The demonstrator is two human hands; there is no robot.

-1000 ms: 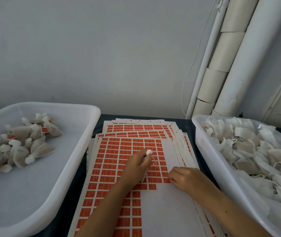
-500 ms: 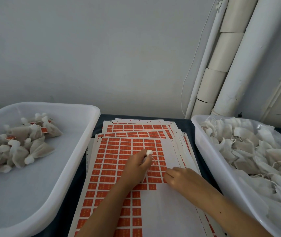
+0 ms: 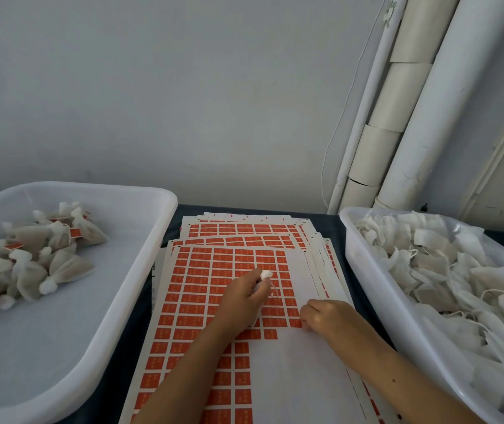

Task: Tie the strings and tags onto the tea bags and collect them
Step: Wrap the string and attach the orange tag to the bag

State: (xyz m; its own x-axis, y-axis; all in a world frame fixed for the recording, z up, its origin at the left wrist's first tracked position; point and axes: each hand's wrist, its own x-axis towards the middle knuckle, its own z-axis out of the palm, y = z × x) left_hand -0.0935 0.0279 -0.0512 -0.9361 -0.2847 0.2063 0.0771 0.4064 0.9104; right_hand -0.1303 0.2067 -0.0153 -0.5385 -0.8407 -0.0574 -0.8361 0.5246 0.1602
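A stack of sheets with orange tag stickers (image 3: 214,270) lies in the middle of the table. My left hand (image 3: 241,301) rests on the top sheet and grips a tea bag (image 3: 265,274); only the bag's white gathered top shows above my fingers, with a thin string hanging below it. My right hand (image 3: 325,315) sits on the sheet just right of it, fingertips curled down at an orange sticker on the edge of the sticker block. Whether it pinches the sticker I cannot tell. Tied, tagged bags (image 3: 30,264) lie in the left tray (image 3: 140,270).
A white tub (image 3: 367,280) on the right is heaped with untied white tea bags (image 3: 459,276). White pipes (image 3: 422,102) run down the back right corner by the grey wall. Dark table strips show between the sheets and each container.
My right hand has slid a little left along the sheet toward the edge of the orange stickers. My left hand with the tea bag has stayed put.
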